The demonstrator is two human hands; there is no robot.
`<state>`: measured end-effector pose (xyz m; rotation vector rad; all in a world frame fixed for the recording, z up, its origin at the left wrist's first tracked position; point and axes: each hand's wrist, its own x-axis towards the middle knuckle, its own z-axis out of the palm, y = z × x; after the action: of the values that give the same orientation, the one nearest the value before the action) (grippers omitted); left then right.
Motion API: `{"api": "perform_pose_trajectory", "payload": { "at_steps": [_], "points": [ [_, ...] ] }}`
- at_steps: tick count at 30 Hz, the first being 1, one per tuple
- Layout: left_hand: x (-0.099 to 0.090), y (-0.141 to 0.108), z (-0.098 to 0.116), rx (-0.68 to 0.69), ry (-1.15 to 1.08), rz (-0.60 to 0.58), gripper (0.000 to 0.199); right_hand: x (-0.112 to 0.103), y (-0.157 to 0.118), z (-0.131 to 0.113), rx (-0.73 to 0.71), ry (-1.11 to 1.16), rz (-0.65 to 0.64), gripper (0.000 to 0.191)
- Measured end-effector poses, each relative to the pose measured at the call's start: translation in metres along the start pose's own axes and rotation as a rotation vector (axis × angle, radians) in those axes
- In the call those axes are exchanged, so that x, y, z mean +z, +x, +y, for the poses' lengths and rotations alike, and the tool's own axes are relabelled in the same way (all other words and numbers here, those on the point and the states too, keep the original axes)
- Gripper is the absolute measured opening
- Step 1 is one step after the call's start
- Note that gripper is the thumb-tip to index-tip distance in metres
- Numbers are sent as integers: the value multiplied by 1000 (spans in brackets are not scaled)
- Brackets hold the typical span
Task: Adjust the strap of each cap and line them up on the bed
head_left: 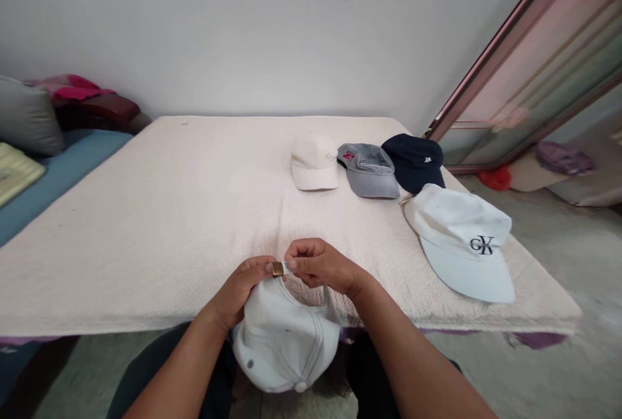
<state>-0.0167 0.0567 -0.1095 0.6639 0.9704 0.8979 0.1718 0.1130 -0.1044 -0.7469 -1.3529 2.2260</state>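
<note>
A white baseball cap hangs crown-down at the table's front edge, its back opening facing up. My left hand pinches the cap's rim beside a brass-coloured buckle. Between the thumb and fingers of my right hand is the end of the cap's white strap, close to the buckle. Parts of the strap are hidden behind my right fingers. Both hands are closed and nearly touching each other.
On the cloth-covered table lie a cream cap, a grey cap, a navy cap and a white cap with black letters. A cushion sits at left; a wall stands behind.
</note>
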Motion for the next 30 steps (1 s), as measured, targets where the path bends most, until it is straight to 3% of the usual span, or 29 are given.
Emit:
{"api": "perform_pose_trajectory", "payload": {
  "at_steps": [7,13,20,25,30],
  "points": [
    [-1,1,0,-16,-38,-11,17,3,2,0,-85,87,-88,24],
    [1,2,-3,-52,-116,-91,15,7,3,-1,-88,61,-149,28],
    [4,-1,0,31,-211,-34,12,-2,-5,-8,-129,-152,8,29],
    [-1,-4,4,50,-264,55,4,-9,-7,-2,-62,-121,-3,21],
    [1,-3,3,19,-197,30,12,-6,-4,4,-30,-35,-46,17]
  ]
}}
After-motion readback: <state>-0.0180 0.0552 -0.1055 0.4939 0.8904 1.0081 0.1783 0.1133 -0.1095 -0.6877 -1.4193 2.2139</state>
